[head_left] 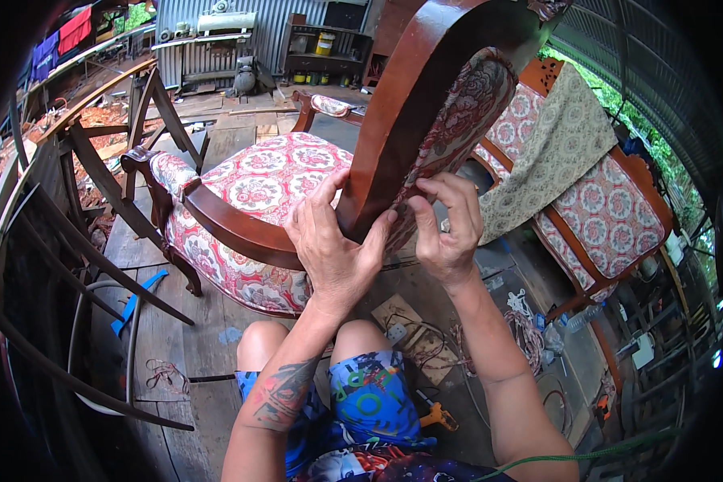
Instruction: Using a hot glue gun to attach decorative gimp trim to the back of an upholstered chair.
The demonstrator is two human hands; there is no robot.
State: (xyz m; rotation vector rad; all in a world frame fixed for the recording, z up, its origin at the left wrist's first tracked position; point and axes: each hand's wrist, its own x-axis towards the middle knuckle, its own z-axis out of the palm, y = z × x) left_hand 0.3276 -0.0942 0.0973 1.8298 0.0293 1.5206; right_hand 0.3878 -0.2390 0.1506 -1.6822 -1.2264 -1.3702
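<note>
An armchair with a polished dark-wood frame stands right in front of me. Red and cream floral fabric covers its seat (277, 173) and the padded outer face of its backrest (478, 100). My left hand (333, 249) wraps the lower part of the curved wooden backrest frame (390, 120), where it meets the armrest (245, 230); the thumb presses at the fabric's edge. Across the frame, my right hand (451, 233) is curled in a pinch at the same fabric edge. Whatever lies between its fingertips is too small to make out.
To the right stands a matching settee (610, 217) with a beige patterned cloth (546, 161) draped over it. Bare wooden framing (96, 173) and curved dark bars (96, 261) crowd the left. Coiled cable (526, 337) and a yellow-handled tool (439, 416) lie on the plank floor.
</note>
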